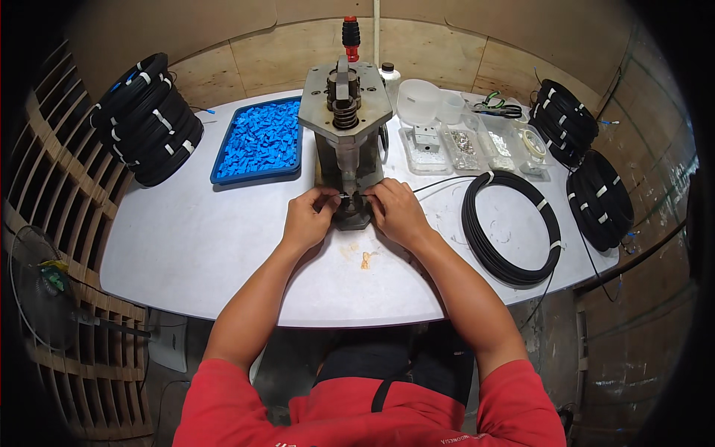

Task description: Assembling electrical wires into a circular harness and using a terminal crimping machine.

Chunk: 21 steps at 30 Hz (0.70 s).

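Note:
My left hand (309,217) is closed in a pinch at the left side of the metal press (345,104), its fingertips by the press's lower jaws. What it pinches is too small to make out. On the other side of the jaws, my right hand (400,214) is closed on the end of a black cable. That cable runs from behind the hand to a large black cable coil (474,242) bound with white ties, lying flat on the right. Between the fingertips, the spot under the press ram is partly hidden.
A dark tray of small blue pieces (261,138) stands left of the press. Stacked cable coils (149,119) rise at the far left, more coils (564,123) at the right. Clear plastic boxes (463,149) of small parts sit behind the flat coil. A tan scrap (366,260) lies in front.

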{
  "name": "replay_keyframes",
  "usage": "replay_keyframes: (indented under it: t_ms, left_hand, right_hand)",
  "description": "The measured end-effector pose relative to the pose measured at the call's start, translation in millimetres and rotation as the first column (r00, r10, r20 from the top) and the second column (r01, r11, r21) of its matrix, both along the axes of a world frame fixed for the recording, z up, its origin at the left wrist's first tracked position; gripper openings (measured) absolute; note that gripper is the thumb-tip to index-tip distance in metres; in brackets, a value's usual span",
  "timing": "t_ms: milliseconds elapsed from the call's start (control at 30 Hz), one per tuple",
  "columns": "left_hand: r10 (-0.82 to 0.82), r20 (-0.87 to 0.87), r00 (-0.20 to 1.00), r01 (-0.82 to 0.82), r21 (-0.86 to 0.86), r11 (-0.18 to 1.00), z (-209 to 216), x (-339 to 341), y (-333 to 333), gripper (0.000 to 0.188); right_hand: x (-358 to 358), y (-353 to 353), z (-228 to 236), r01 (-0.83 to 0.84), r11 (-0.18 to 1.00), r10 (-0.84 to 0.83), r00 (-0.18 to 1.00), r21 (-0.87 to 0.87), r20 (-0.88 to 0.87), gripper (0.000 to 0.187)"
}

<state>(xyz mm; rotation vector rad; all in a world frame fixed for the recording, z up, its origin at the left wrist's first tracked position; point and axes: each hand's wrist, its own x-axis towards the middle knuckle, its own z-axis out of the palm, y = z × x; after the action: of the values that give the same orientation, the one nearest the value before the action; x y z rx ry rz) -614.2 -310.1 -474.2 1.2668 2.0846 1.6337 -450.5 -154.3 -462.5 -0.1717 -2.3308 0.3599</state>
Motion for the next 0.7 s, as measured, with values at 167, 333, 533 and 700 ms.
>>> replay_keyframes:
  t_ms: [167,333,533,700]
  left_hand:
    - [0.005,-0.008,1.000,-0.005,-0.018,1.000,2.1,-0.6,-1.2,0.022]
    - [0.008,-0.014,1.000,-0.008,-0.032,0.999,5.4,1.0,-1.4,0.021]
    - [0.006,0.003,1.000,-0.006,-0.011,1.000,3.8,1.0,-1.2,0.020]
    - [0.004,0.009,1.000,-0.004,-0.015,1.000,2.0,-0.9,-1.4,0.021]
  right_hand:
    - [-0.2,0.7,0.2,0.002,1.000,-0.002,1.000,0.007,0.020,0.014]
    - [0.4,0.6,0.2,0.002,1.000,-0.002,1.000,0.004,0.019,0.014]
    - [0.0,1.1,-0.9,0.011,1.000,-0.011,0.999,0.002,0.039,0.014]
    - [1.3,-0.2,1.0,-0.001,1.000,0.001,1.000,0.004,0.022,0.014]
